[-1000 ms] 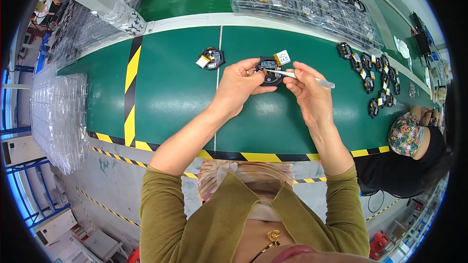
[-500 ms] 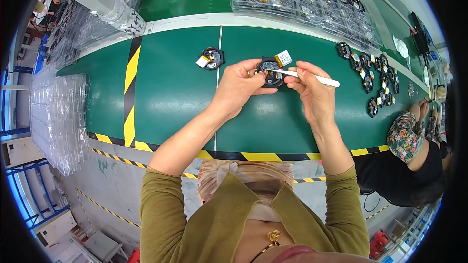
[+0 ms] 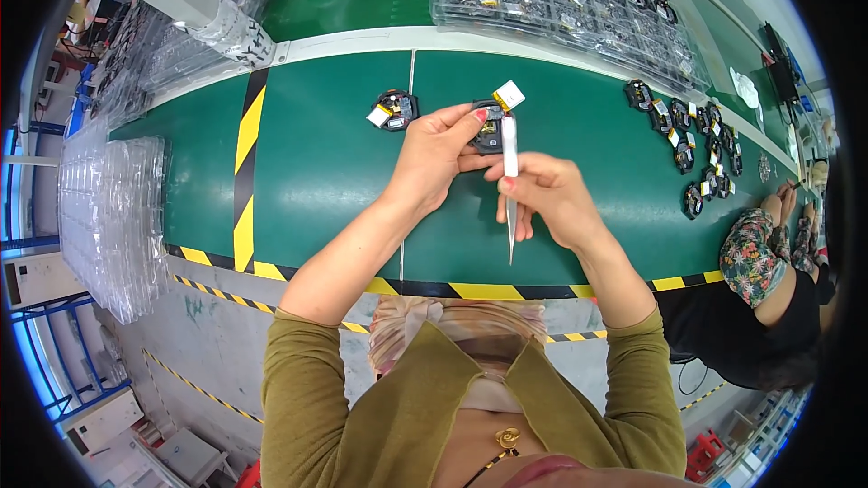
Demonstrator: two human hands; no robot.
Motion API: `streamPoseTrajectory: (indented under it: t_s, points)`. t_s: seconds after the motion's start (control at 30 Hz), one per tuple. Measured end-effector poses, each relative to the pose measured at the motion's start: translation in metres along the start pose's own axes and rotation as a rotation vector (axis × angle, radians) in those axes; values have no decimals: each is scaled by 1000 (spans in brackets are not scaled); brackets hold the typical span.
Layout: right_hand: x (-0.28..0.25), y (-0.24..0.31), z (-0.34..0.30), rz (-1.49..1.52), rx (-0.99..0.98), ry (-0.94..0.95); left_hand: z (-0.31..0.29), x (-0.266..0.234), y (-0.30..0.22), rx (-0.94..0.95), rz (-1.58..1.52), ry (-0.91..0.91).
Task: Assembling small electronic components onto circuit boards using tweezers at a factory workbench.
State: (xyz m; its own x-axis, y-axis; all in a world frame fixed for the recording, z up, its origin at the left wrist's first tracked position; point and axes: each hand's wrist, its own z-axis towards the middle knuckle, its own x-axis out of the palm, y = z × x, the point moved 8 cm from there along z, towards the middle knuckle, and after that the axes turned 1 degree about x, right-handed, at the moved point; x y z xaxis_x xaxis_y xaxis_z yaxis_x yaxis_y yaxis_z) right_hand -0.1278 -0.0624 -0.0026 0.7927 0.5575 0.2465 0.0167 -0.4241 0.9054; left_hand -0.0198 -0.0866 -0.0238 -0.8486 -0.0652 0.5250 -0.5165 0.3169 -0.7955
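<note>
My left hand (image 3: 427, 158) is closed on a round black device housing (image 3: 488, 136) with small electronic parts inside, its thumb pressing the upper rim. A silver flat battery (image 3: 509, 94) with a yellow edge sticks up from the housing's far side. White tweezers (image 3: 511, 146) are pinched in my right hand (image 3: 547, 192). Their pointed tips face toward me, and the blunt white end reaches up beside the housing's right edge. A second black housing (image 3: 399, 108) with a battery lies on the green table just left of my left hand.
Several similar black housings (image 3: 684, 159) lie in a loose group at the right. Clear compartment trays (image 3: 565, 4) of parts stand at the back. Stacked empty plastic trays (image 3: 108, 217) rise at the left. A co-worker's flowered sleeve (image 3: 753, 248) shows at the right edge.
My right hand has moved left and toward me, turning the tweezers so their tips left the housing and now point toward me. The housing has shifted slightly left and tilted.
</note>
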Motion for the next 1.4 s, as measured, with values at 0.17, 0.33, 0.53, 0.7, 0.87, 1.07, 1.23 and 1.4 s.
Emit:
streamPoseTrajectory:
  t_s: [0.17,0.33,0.53,0.7,0.87,1.07,1.23,1.4]
  points:
    - [0,-10,4,-31,64,0,-4,6,-2,14,-5,35]
    - [-1,-9,3,-81,58,-26,-5,10,3,-22,-43,113]
    - [-2,-9,7,-175,-40,-135,-4,5,0,65,119,90]
    - [-24,6,6,-295,-209,-265,-1,0,-17,98,43,-15]
    - [-47,41,-10,-413,-611,-597,-10,18,3,32,642,227]
    - [-42,25,-1,-301,-378,-427,-13,22,-16,305,898,180]
    - [-35,23,0,-228,-320,-383,-13,30,-15,310,853,197]
    - [-35,20,-1,-143,-304,-378,-18,16,-32,514,710,-72]
